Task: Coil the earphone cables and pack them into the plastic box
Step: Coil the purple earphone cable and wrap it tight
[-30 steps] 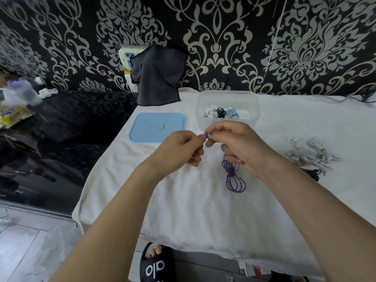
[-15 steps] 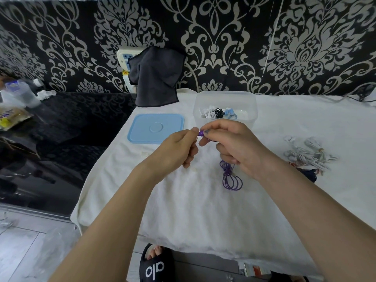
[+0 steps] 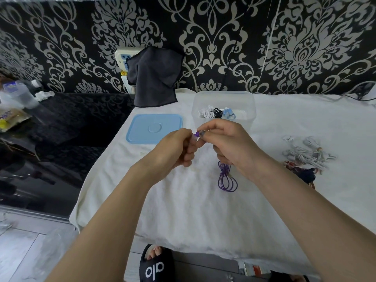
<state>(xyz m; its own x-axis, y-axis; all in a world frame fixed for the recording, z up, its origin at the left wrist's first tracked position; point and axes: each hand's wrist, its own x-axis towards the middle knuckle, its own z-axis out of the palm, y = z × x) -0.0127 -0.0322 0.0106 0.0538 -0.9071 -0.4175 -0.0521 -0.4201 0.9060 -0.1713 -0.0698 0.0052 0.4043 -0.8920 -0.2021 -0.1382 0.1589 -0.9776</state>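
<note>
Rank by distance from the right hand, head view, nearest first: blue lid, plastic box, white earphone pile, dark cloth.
From the right hand:
1. plastic box, just behind the hand.
2. blue lid, left, past the left hand.
3. white earphone pile, right on the sheet; too close to call against the lid.
4. dark cloth, far back-left on the wall.

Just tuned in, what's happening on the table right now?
A person is working on a purple earphone cable. Both the left hand and the right hand pinch its purple end between them, while coiled loops hang below the right hand. The clear plastic box behind is open, with coiled earphones inside; its blue lid lies beside it. A pile of white earphones waits on the right.
</note>
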